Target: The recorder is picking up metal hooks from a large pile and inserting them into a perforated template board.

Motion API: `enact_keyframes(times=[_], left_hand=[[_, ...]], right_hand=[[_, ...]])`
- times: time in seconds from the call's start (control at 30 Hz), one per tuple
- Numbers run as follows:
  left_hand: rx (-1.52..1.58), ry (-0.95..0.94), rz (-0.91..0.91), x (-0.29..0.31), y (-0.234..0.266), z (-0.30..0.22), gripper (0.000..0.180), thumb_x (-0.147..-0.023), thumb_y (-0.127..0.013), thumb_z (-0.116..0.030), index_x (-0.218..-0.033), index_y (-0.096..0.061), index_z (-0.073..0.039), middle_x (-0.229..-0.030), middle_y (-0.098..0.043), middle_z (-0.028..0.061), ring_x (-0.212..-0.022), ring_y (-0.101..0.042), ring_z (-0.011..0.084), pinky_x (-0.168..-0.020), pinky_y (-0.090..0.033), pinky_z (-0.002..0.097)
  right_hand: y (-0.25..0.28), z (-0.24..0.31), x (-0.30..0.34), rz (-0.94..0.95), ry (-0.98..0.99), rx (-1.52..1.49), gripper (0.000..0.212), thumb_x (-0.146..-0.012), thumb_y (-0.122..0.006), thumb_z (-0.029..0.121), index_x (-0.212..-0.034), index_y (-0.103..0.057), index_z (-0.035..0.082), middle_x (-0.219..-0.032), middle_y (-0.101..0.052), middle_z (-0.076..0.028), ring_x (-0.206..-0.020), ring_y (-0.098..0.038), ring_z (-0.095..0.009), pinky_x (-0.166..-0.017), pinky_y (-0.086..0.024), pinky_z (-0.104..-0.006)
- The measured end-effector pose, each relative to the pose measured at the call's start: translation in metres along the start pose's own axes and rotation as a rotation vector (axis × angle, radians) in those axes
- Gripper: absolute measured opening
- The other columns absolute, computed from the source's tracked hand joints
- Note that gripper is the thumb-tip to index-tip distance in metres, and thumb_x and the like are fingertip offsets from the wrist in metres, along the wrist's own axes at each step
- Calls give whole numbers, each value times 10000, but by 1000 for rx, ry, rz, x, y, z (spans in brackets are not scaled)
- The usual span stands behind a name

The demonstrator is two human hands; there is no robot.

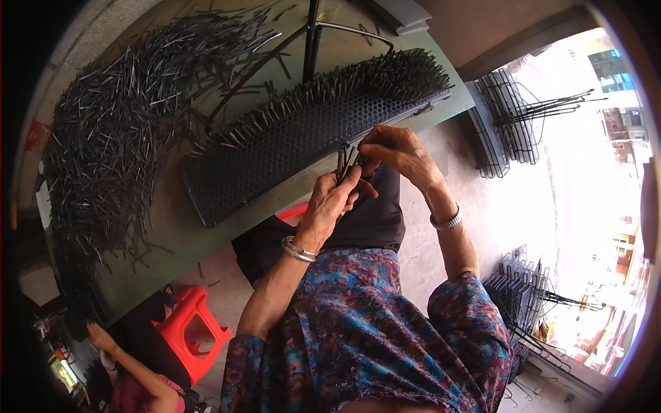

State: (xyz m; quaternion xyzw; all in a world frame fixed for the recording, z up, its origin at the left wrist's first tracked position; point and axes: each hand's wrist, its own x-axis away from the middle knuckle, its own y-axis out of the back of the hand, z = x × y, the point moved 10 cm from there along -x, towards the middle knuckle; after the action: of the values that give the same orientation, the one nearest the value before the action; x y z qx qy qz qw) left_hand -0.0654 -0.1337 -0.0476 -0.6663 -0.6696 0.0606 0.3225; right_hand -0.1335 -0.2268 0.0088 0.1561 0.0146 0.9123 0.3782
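A small bunch of thin black rods (344, 162) stands up out of my left hand (332, 199), whose fingers are wrapped round it. My right hand (403, 155) is beside the bunch, its fingers pinched together close to the rods' upper ends; whatever is between those fingertips is hidden. Just beyond both hands, a long black tray (275, 162) full of round holes lies slanted along the table. Rods stand upright, packed densely, in its far rows and right end, while the holes nearer me show bare.
A large heap of loose black rods (117, 117) covers the left of the green table (186, 255). A black metal stand (311, 48) rises behind the tray. At lower left are a red stool (193, 334) and another person's arm (138, 368). Wire racks (509, 117) stand right.
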Motion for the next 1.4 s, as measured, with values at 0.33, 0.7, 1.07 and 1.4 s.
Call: enact_keyframes(times=[0.33, 0.7, 1.07, 1.4], left_hand=[[132, 33, -189, -8, 28, 9, 442, -990, -463, -464, -1015, -577, -38, -744, -672, 82, -461, -443, 50, -392, -292, 182], [364, 66, -162, -7, 23, 23, 313, -989, -520, -350, -1015, -561, -40, -797, -650, 112, -624, -581, 121, -512, -465, 257], [431, 44, -138, -6, 22, 25, 350, -997, -508, -331, -1122, -571, -10, -838, -635, 113, -610, -538, 100, -547, -462, 256], [368, 20, -123, -2, 19, 20, 376, -1005, -488, -357, -1151, -566, -19, -767, -594, 41, -548, -394, 35, -493, -337, 201]], right_hand=[[95, 62, 28, -777, 336, 416, 105, -901, -600, 62, -955, -645, -16, -772, -696, -86, -705, -671, -125, -665, -511, -250], [99, 56, 1, -811, 467, 561, 104, -897, -628, 96, -971, -637, 23, -808, -696, -91, -710, -690, -142, -624, -502, -263], [102, 59, -7, -721, 478, 635, 93, -898, -618, 75, -966, -636, 15, -763, -680, -92, -694, -680, -145, -611, -502, -263], [90, 73, -22, -504, 527, 692, 99, -883, -625, 64, -960, -653, 9, -812, -675, -97, -717, -683, -146, -615, -498, -261]])
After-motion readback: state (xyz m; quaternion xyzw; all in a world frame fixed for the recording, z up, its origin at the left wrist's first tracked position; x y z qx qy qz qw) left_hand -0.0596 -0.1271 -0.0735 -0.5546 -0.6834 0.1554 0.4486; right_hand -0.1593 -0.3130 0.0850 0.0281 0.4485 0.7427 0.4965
